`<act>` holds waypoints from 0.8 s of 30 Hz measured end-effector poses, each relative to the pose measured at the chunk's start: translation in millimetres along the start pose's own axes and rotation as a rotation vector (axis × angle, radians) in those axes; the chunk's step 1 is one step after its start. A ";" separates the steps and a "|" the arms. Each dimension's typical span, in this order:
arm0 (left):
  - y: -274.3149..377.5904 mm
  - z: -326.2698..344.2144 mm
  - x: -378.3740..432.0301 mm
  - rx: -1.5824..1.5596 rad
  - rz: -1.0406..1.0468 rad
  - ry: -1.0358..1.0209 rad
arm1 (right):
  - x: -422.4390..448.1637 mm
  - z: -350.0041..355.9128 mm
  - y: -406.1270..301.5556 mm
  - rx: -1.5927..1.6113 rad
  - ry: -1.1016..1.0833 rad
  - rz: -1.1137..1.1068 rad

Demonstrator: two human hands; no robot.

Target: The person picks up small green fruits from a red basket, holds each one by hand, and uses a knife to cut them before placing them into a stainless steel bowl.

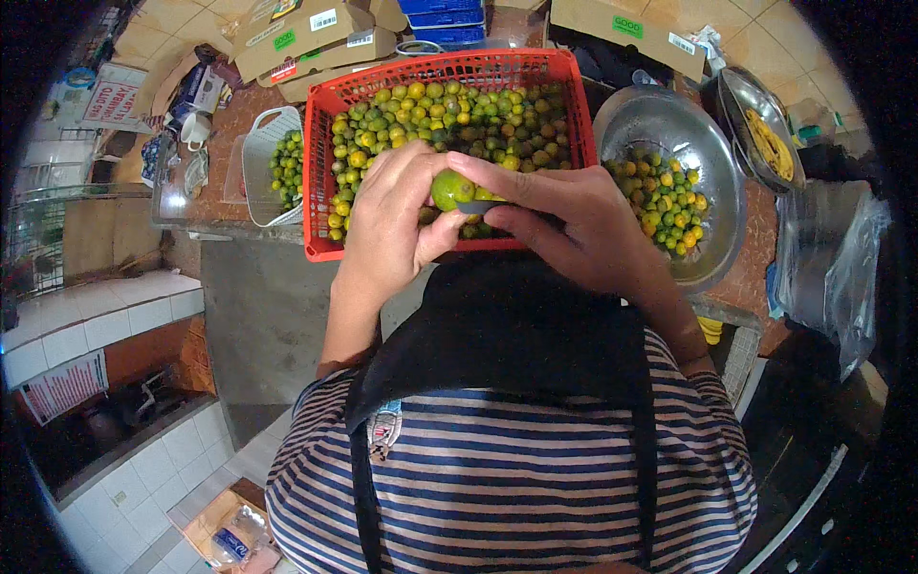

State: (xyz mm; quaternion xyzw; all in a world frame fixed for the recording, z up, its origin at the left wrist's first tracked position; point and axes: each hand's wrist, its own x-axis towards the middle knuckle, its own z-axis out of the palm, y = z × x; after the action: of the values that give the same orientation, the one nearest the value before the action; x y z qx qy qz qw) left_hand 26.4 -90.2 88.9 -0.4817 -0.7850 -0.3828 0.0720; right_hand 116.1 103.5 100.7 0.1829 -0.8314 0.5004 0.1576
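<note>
A green calamansi (pixel 450 190) is pinched between the thumb and fingers of my left hand (pixel 394 208). Just beside the fruit, my right hand (pixel 566 208) grips a small grey blade (pixel 475 206), with its index finger reaching over to the fruit. The handle is hidden by the right fingers. Both hands are above the near side of a red plastic crate (pixel 313 172), which is filled with green and yellow calamansi (pixel 401 107). Shadow falls across the crate's right part.
Right of the crate, a metal basin (pixel 717 143) holds more calamansi (pixel 667 208). A white plastic basket (pixel 254 168) with green ones stands left. Cardboard boxes (pixel 323 36) and blue crates (pixel 445 21) lie behind. Clear plastic (pixel 832 251) hangs at the table's right end.
</note>
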 end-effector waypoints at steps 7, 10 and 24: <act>0.4 3.0 1.3 0.057 0.063 0.075 | 0.8 5.3 2.2 -0.009 0.039 -0.030; 0.5 2.3 1.4 0.090 0.088 0.115 | -0.1 6.8 3.2 -0.029 0.042 -0.018; -8.3 -12.1 11.2 -0.317 0.070 -0.316 | 6.9 -11.2 14.7 0.051 -0.225 0.024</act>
State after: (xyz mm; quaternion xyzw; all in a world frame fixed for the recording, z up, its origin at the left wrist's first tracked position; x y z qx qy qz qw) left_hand 10.7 -92.5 98.3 -0.5679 -0.6993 -0.4186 -0.1153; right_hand 104.0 118.8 97.4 0.2317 -0.8329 0.4998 0.0524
